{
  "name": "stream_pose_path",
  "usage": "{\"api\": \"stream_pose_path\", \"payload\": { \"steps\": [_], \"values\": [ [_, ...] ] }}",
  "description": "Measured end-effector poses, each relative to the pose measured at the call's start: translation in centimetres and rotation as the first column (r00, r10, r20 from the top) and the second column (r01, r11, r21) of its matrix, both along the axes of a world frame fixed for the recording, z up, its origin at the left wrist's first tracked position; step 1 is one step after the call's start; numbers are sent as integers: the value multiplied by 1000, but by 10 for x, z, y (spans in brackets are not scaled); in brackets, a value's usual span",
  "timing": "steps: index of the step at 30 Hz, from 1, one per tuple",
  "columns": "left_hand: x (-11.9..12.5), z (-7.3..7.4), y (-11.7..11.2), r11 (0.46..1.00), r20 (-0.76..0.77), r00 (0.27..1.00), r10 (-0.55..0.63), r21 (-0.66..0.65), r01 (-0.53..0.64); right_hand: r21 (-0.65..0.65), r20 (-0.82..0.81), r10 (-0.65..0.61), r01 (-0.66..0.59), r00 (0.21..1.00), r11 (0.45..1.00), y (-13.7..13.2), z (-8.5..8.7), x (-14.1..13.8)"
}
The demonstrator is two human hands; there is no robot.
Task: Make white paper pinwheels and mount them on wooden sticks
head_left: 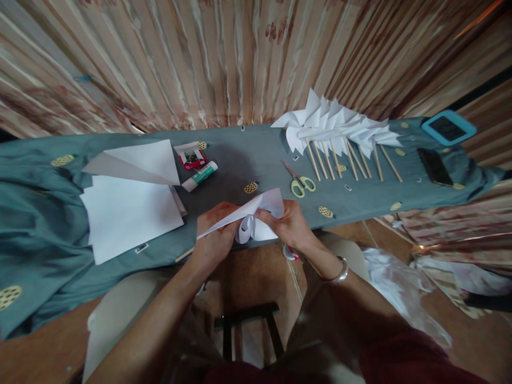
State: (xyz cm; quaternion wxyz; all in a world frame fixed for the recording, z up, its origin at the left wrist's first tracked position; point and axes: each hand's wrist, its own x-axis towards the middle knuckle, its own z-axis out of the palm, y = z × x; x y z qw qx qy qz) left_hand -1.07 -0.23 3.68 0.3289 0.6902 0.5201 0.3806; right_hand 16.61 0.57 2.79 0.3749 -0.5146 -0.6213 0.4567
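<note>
Between my two hands, over the table's near edge, is a white paper pinwheel (256, 226) with its flaps curled inward. My left hand (218, 232) is closed around its left side, where one flat point of paper lies across the fingers. Closed on the right side is my right hand (290, 221), its thumb pressed near the folded middle. A thin wooden stick (184, 255) pokes out beside my left wrist; whether it joins the paper is hidden. Green-handled scissors (302, 184) lie just beyond my right hand.
White paper sheets (132, 213) are stacked at left. Beside them are a red box of small metal pieces (192, 158) and a glue stick (200, 177). Several finished pinwheels (340, 125) on sticks lie back right, near a phone (435, 166) and a blue-framed device (448, 128).
</note>
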Motion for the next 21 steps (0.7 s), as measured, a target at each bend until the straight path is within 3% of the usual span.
{"api": "stream_pose_path", "payload": {
  "steps": [21],
  "values": [
    [-3, -6, -3, 997, -77, 997, 16, 72, -10, 5, -21, -2, 3, 1000, 1000, 3, -6, -7]
  ]
}}
